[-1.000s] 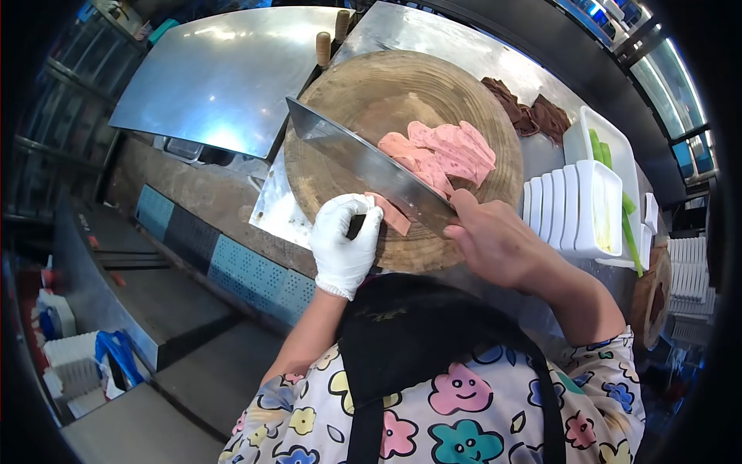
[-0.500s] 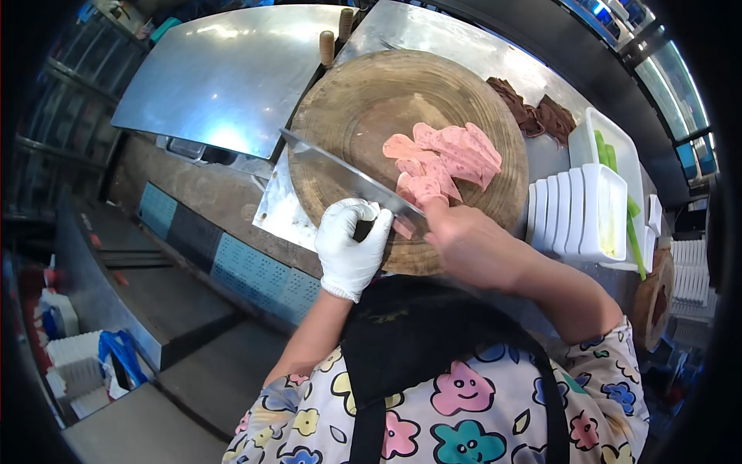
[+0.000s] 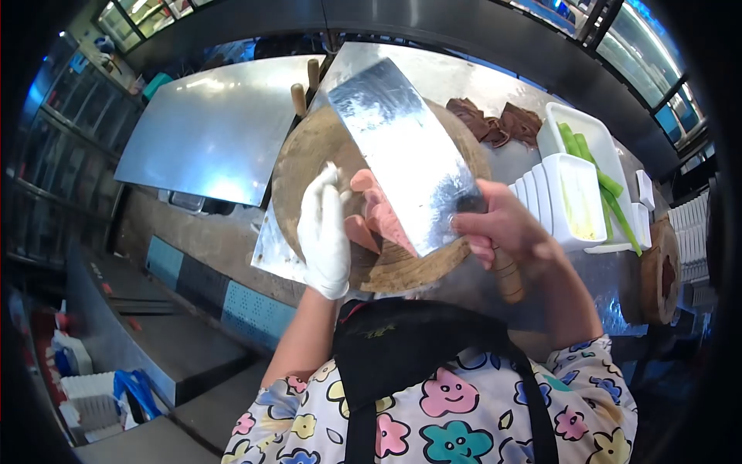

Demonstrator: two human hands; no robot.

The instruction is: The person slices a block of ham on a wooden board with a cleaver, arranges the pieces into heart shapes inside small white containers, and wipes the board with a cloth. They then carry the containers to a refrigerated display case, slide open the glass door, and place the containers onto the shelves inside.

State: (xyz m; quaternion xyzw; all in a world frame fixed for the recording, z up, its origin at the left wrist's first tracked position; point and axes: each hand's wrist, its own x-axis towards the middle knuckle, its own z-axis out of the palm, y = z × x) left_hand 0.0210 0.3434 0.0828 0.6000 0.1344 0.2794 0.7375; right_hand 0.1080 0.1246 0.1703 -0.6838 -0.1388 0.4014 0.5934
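Observation:
My right hand (image 3: pixel 510 224) grips a cleaver (image 3: pixel 402 147) near where its wooden handle meets the blade. The broad steel face is turned up towards me and raised over the round wooden chopping block (image 3: pixel 305 147). In a white glove, my left hand (image 3: pixel 323 240) is upright at the block's left side, its fingers stretched out and nothing seen in them. Between the left hand and the blade lie pink slices of what looks like sausage or ham (image 3: pixel 379 213) on the block. The blade hides part of the slices.
Brown cloths (image 3: pixel 495 124) lie behind the block. On the right stand nested white trays (image 3: pixel 572 201), a larger white tub (image 3: pixel 553 127) with green stalks (image 3: pixel 591 158), and a smaller wooden block (image 3: pixel 661 271). A steel cover (image 3: pixel 209 131) and wooden handles (image 3: pixel 298 99) are at the left.
The cleaver has lifted off the meat and turned from edge-down to flat-face-up. My left hand has uncurled and moved left, away from the meat. The view has shifted.

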